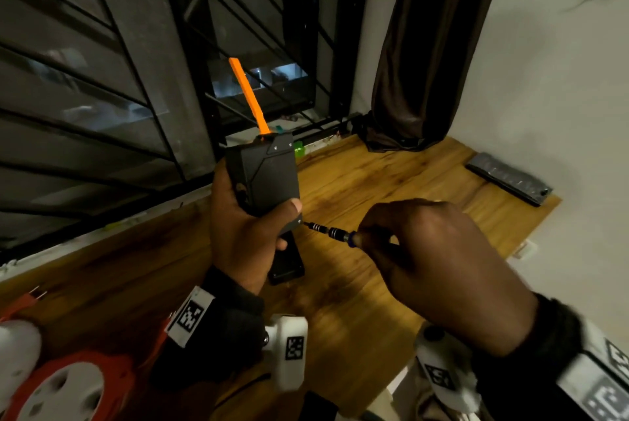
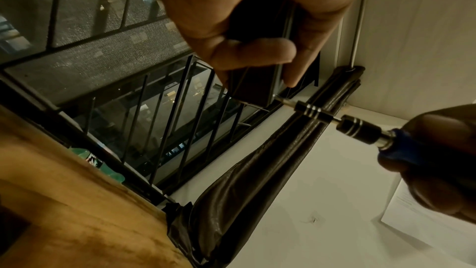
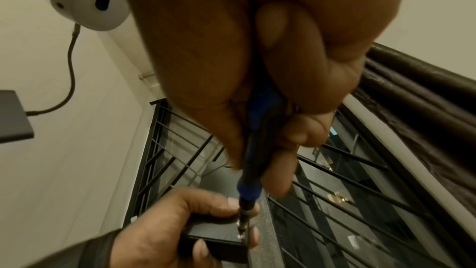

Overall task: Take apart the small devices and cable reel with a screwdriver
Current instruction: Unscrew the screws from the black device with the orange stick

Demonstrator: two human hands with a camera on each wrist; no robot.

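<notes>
Two hands, device [image 1: 263, 179] left, screwdriver [image 1: 335, 233] right

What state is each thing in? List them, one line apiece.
black device: held upright off the table, case closed, orange strip sticking up from its top.
left hand: grips the black device.
screwdriver: tip set at a screw on the device's lower corner.
right hand: fingers grip the screwdriver's blue handle.
second black device: lying flat on the wooden table.
cable reel: lying on the table, untouched.
</notes>
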